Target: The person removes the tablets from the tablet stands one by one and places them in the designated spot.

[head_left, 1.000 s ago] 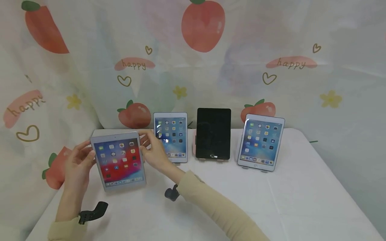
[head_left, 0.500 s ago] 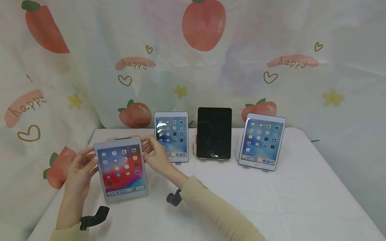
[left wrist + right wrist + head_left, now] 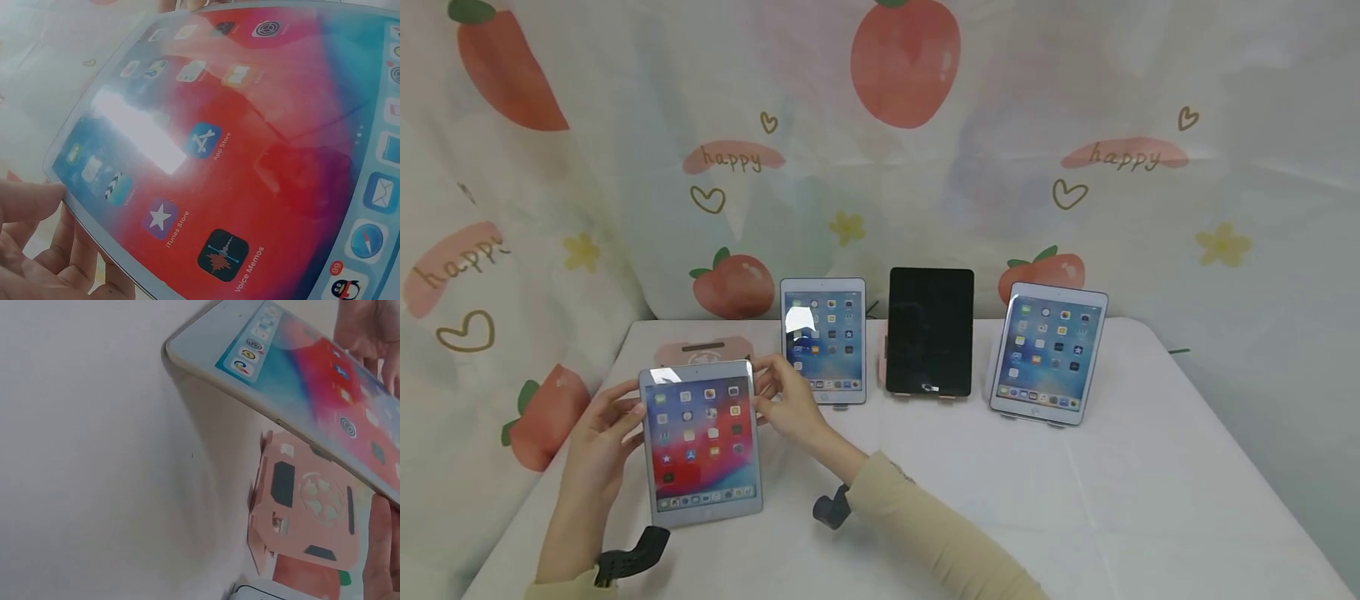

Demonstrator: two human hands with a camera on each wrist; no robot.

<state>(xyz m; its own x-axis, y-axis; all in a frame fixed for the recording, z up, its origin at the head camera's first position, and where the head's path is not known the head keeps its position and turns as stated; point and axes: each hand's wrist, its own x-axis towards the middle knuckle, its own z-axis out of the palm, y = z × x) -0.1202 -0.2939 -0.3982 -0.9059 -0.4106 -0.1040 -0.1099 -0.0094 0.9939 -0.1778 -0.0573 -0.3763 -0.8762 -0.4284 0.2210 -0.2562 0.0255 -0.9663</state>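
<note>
A white-framed tablet (image 3: 703, 446) with a lit red-and-blue home screen is held tilted between both hands. My left hand (image 3: 598, 442) pinches its left edge near the top, thumb at the front rim and fingers curled behind. At the opposite upper edge, my right hand (image 3: 792, 404) grips it, fingertips partly hidden behind the tablet. Just behind it stands a pink tablet stand (image 3: 312, 503) with grey pads, bearing no tablet; only its top shows in the head view. Glare crosses the tablet screen (image 3: 262, 169) in the left wrist view.
Along the back of the white-covered table (image 3: 970, 500) lean several more tablets: a lit white one (image 3: 827, 342), a dark-screened black one (image 3: 929, 333) and another lit white one (image 3: 1048, 354) at the right. A printed curtain (image 3: 925, 183) hangs behind.
Both hands have brought the tablet nearer, down in the head view, and away from the pink stand. The stand's top has come into sight. The other tablets have stayed put.
</note>
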